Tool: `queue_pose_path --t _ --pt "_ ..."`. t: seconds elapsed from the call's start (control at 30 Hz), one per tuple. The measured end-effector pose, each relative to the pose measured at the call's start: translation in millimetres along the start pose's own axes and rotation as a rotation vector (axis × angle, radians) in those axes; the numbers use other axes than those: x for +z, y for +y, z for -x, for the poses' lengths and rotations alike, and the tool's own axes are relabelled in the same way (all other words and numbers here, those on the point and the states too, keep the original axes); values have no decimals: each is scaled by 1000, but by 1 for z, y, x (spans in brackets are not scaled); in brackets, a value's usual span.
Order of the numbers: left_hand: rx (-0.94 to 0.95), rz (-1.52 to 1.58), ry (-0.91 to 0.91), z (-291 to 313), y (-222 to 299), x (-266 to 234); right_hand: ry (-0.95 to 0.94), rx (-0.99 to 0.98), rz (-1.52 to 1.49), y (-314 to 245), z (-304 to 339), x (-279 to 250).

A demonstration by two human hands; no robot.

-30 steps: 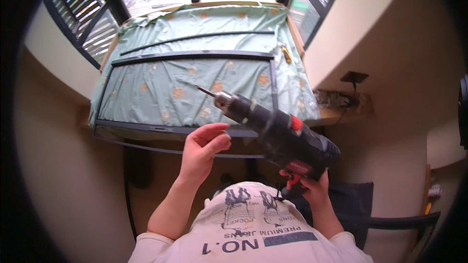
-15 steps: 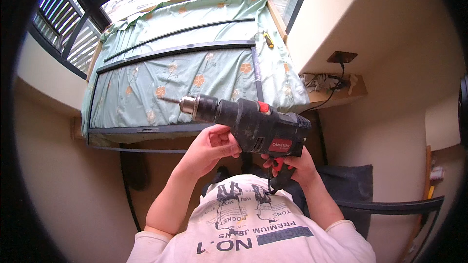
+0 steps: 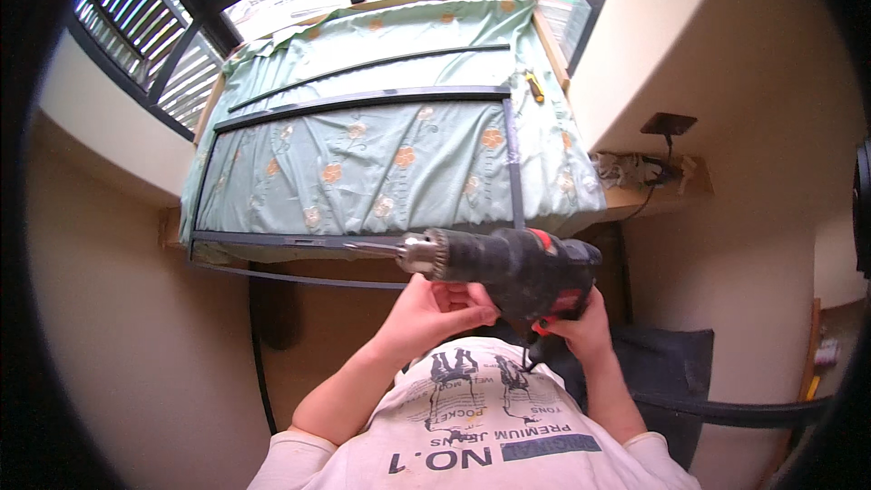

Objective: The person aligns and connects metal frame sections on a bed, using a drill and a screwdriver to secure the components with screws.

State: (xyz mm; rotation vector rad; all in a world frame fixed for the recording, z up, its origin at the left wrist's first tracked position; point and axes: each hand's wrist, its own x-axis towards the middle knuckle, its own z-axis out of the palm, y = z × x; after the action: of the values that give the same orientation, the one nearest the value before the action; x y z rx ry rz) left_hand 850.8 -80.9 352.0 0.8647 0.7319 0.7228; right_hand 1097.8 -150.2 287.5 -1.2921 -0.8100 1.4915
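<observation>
A black and red corded power drill is held across my front, its silver chuck and thin drill bit pointing left. My right hand is closed round its grip, near the red trigger. Below the front of the drill body is my left hand, fingers curled and thumb pressed towards them, close against the drill's underside. Whatever those fingers pinch, if anything, is hidden. Beyond the bit lies a dark metal window frame on a pale green flowered cloth.
A loose dark metal strip and a yellow-handled tool lie farther back on the cloth. At the right, a cord runs from a wall outlet past a crumpled rag on a ledge. A dark curved bar stands at my lower right.
The drill and both hands sit lower and a little farther right in view, with the chuck now over the frame's near rail. The room has shifted slightly right and down too.
</observation>
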Motion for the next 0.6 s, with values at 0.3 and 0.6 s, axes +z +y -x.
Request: queue_pose_path --t 0.3,0.6 --pt "338 246 81 16 24 -31 179 -162 -496 12 7 -12" --pt "545 730 -105 37 34 -31 259 -275 -517 17 29 -44"
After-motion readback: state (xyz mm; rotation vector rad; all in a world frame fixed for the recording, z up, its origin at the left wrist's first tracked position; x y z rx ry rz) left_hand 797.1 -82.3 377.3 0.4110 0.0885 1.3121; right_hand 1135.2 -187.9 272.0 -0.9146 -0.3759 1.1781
